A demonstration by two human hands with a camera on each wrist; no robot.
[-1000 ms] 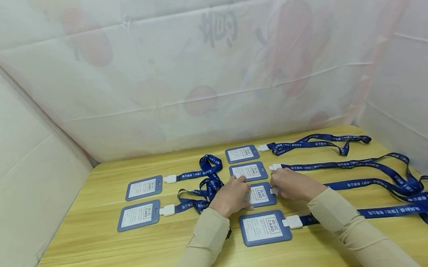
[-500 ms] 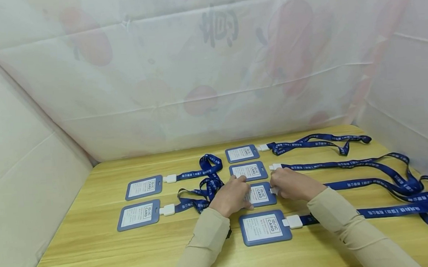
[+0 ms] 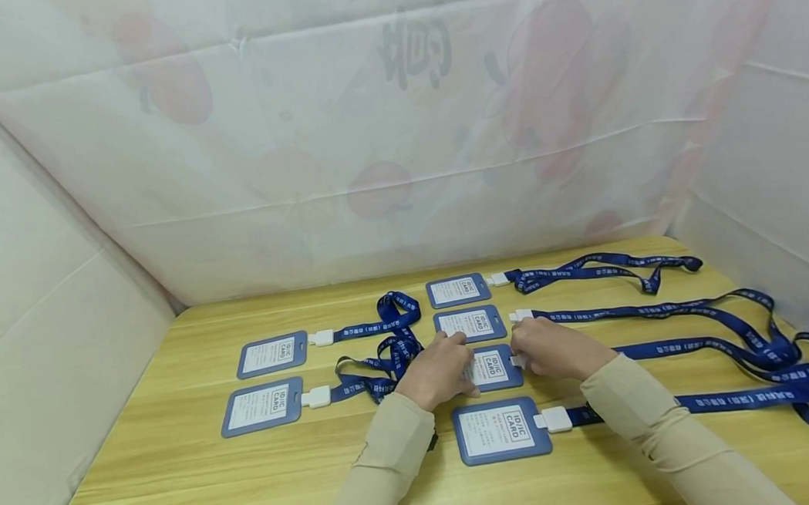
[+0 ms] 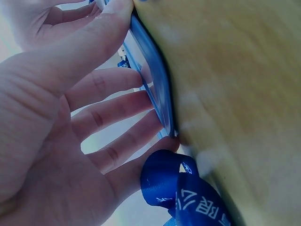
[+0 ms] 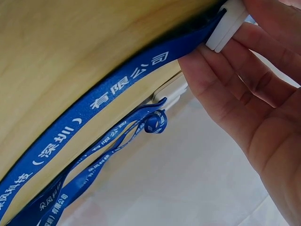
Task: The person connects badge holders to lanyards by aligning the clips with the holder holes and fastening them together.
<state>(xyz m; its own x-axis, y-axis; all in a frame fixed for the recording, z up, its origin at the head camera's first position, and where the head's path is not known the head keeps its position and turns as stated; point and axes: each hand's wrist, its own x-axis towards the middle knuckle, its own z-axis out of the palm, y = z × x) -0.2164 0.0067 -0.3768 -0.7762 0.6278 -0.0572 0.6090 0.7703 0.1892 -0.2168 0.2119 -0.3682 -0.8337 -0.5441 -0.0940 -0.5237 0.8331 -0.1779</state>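
My left hand (image 3: 441, 368) holds a blue-framed ID badge holder (image 3: 495, 367) by its long edges, thumb on the near side and fingertips on the far side. In the left wrist view the badge holder (image 4: 162, 87) stands almost edge-on between thumb and fingers. At the badge's slotted end, my right hand (image 3: 555, 347) pinches a white lanyard clip (image 5: 229, 23), mostly covered in the head view. A blue printed lanyard (image 5: 117, 84) runs from that clip to the right. Whether the clip's tab sits in the slot is hidden by the fingers.
A clipped badge (image 3: 502, 430) lies nearer; behind are an unclipped badge (image 3: 469, 324) beside its clip (image 3: 520, 316) and a clipped one (image 3: 458, 290). Two clipped badges, one in front (image 3: 262, 407), lie left with bunched lanyards (image 3: 398, 353). White cloth (image 3: 300, 135) walls the wooden table (image 3: 182, 482).
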